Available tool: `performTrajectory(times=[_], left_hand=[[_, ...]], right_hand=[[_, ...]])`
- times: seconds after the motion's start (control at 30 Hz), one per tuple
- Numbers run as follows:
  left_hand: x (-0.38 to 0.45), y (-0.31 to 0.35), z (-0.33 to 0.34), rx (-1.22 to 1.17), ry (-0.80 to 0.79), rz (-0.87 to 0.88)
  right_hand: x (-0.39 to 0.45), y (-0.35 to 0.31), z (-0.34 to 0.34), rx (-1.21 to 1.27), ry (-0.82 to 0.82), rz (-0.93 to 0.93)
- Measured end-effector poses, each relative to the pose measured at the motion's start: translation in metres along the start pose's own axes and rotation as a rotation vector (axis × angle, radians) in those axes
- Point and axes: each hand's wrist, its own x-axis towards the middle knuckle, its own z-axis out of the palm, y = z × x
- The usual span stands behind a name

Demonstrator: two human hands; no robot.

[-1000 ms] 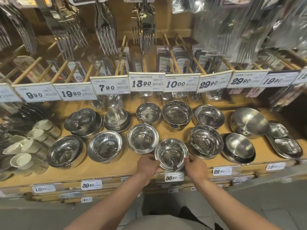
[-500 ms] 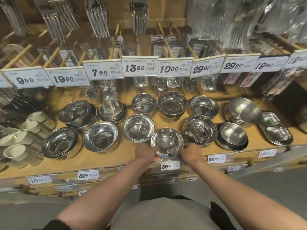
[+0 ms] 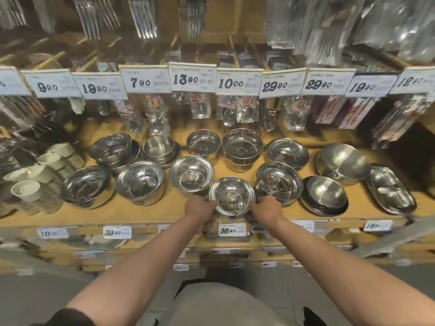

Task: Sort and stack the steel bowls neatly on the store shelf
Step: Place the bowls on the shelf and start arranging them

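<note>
Steel bowl (image 3: pixel 231 197) between both hands' fingers (image 3: pixel 253 204) — shelf-front (image 3: pixel 141 214).

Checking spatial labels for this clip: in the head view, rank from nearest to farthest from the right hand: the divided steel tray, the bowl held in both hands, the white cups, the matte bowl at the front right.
1. Held bowl, in the right hand itself.
2. Matte bowl, front right.
3. Divided steel tray, far right.
4. White cups, far left.

front bowl (image 3: pixel 231 197) between both hands, bowl rows (image 3: pixel 242 147) behind on shelf (image 3: pixel 141 214)
</note>
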Motion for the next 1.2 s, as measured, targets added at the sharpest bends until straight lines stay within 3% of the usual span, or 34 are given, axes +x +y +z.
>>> performTrajectory(times=[0.2, 0.6, 1.1, 1.2], left_hand=[[-0.031, -0.003, -0.010, -0.063, -0.040, 0.015], [-0.060, 0.004, -0.083, -0.135, 0.165, 0.015], [-0.011, 0.012, -0.152, -0.243, 0.055, -0.099], [-0.007, 0.015, -0.151, -0.255, 0.006, -0.134]], right_hand=[[-0.015, 0.010, -0.007, 0.074, -0.022, -0.022], [-0.011, -0.055, -0.008, 0.223, -0.088, -0.094], [0.081, -0.139, 0.054, -0.326, -0.165, -0.152], [0.083, -0.140, 0.056, -0.364, -0.110, -0.151]])
